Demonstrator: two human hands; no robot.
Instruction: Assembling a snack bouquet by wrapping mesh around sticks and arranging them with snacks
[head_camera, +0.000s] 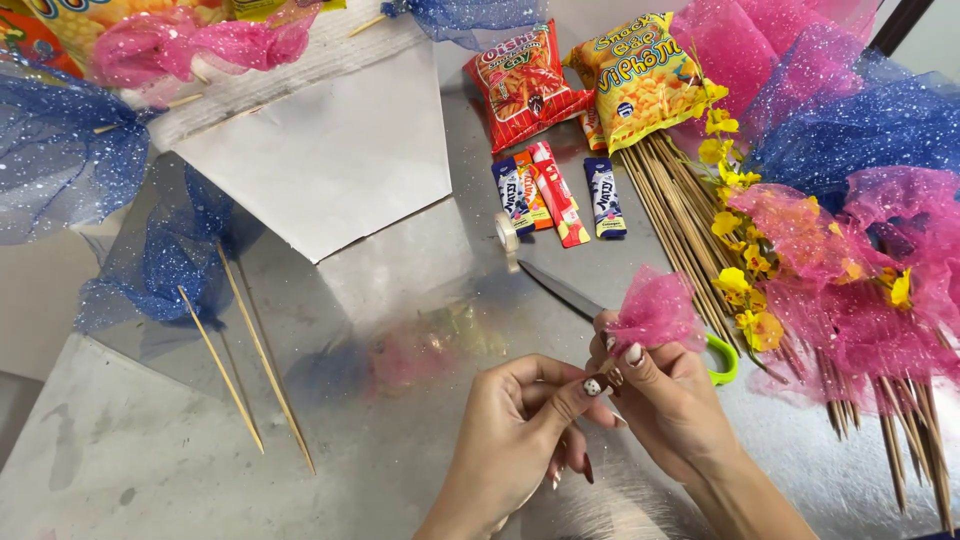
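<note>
Nearest the camera, the left hand and right hand meet low over the scuffed grey metal tabletop. Right hand fingers are pinched on the gathered base of a small puff of pink glittery mesh fabric, which stands up above the knuckles; the left hand's thumb and forefinger are pressed to that same gathered base from the left, its other fingers curled under.

Just behind the puff lie scissors with a steel blade and lime-green handle, partly hidden by the right hand. Two bare wooden skewers lie slanted to the left, below a bunch of blue glittery mesh. A small roll of clear tape stands beside a white cone-shaped paper sheet.

To the right, finished pink mesh puffs on skewers lie mixed with yellow artificial flowers over a bundle of bare bamboo sticks. Farther back are small candy sticks in blue, orange and red wrappers, a red snack bag and a yellow snack bag.
</note>
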